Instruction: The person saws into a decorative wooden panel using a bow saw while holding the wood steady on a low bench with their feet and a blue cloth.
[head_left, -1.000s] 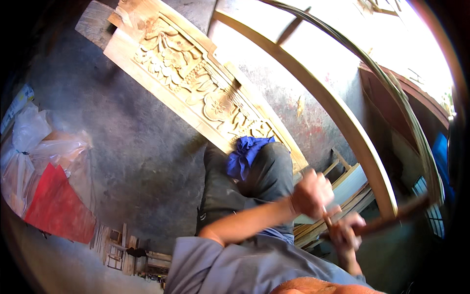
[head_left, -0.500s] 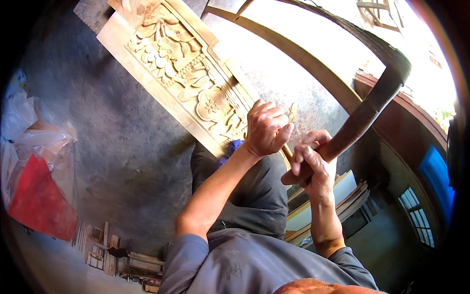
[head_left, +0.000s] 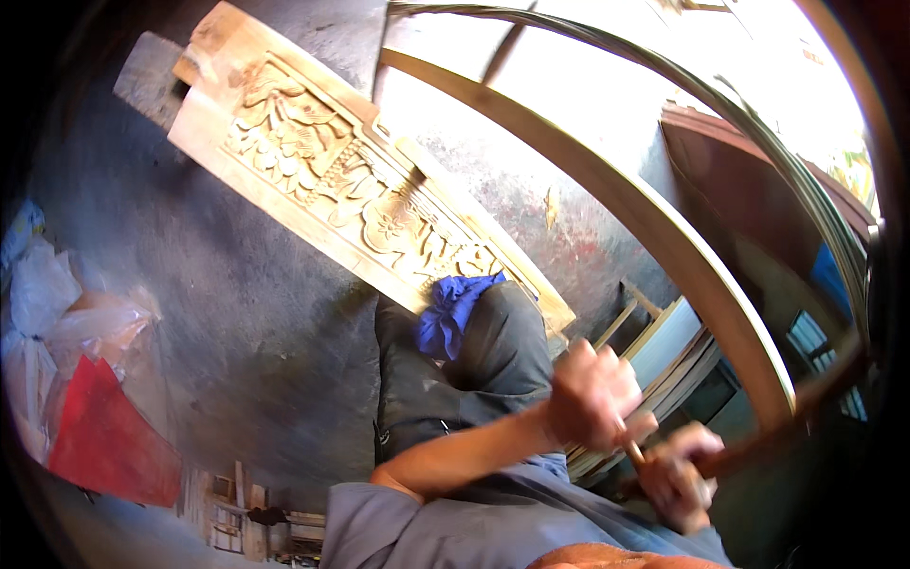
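What looks like a frame saw slants across the right side, with a pale wooden beam (head_left: pixel 607 175), a twisted cord (head_left: pixel 749 123) and a dark wooden arm (head_left: pixel 806 408). Low at the right, my right hand (head_left: pixel 678 479) is closed at the inner end of that arm, partly in shadow. Close beside it, my left hand (head_left: pixel 595 396) makes a blurred fist around a thin pale rod (head_left: pixel 629 444) that runs toward the right hand. Ahead lies a carved wooden panel (head_left: pixel 379 213) with flowers in relief; its near end is at my knees. The saw's blade cannot be made out.
A blue cloth (head_left: pixel 453 313) is bunched on the panel's near end, by my thigh. Boards (head_left: pixel 664 351) are stacked at the right. Plastic bags (head_left: pixel 57 294) and a red sheet (head_left: pixel 114 436) lie at the left, with wood scraps (head_left: pixel 227 517) at lower left.
Both hands have come down and to the right, and the frame saw has swung with them, showing more of its beam and cord. The blue cloth is now uncovered.
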`<action>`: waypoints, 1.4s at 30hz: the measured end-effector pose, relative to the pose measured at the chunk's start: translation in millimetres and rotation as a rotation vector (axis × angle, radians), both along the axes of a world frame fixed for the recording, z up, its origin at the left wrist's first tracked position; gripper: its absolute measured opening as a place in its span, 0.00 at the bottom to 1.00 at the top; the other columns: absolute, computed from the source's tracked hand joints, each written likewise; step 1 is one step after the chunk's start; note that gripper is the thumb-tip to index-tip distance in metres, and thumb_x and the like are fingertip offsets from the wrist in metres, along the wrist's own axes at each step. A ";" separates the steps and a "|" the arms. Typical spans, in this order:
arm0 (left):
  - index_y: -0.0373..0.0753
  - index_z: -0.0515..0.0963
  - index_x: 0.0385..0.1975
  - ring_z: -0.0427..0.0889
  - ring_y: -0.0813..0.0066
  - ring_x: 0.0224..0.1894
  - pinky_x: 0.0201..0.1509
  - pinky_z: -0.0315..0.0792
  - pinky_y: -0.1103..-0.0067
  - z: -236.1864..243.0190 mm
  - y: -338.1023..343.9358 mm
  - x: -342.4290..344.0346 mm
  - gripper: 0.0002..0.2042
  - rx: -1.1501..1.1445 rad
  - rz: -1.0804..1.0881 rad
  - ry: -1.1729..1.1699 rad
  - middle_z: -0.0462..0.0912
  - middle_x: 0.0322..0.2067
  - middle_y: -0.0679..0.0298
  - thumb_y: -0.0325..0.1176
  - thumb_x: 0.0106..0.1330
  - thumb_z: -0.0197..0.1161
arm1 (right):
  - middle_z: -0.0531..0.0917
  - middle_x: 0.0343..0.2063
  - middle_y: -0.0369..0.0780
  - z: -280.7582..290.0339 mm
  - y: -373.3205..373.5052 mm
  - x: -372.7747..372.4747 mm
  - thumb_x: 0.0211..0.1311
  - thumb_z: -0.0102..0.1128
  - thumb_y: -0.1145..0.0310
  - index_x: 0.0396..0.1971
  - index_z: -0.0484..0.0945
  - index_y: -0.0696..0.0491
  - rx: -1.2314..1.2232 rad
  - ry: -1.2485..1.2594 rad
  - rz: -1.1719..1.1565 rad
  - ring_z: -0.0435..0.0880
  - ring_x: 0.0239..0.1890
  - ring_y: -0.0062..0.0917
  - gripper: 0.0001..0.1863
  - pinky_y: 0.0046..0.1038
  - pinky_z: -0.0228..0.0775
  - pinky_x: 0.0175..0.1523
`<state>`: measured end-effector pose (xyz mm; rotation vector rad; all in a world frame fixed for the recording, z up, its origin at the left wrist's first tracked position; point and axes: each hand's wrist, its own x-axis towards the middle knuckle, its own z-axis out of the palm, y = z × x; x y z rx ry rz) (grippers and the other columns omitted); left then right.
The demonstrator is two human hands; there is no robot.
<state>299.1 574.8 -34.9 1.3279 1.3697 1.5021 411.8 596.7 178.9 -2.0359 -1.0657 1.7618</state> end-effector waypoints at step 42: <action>0.47 0.73 0.11 0.79 0.56 0.26 0.36 0.68 0.61 -197.5 29.3 -87.8 0.29 -0.049 -0.067 0.401 0.77 0.19 0.60 0.62 0.69 0.58 | 0.72 0.16 0.34 -233.9 36.1 -85.1 0.71 0.61 0.70 0.37 0.79 0.60 -0.025 0.218 -0.191 0.68 0.13 0.17 0.08 0.24 0.59 0.18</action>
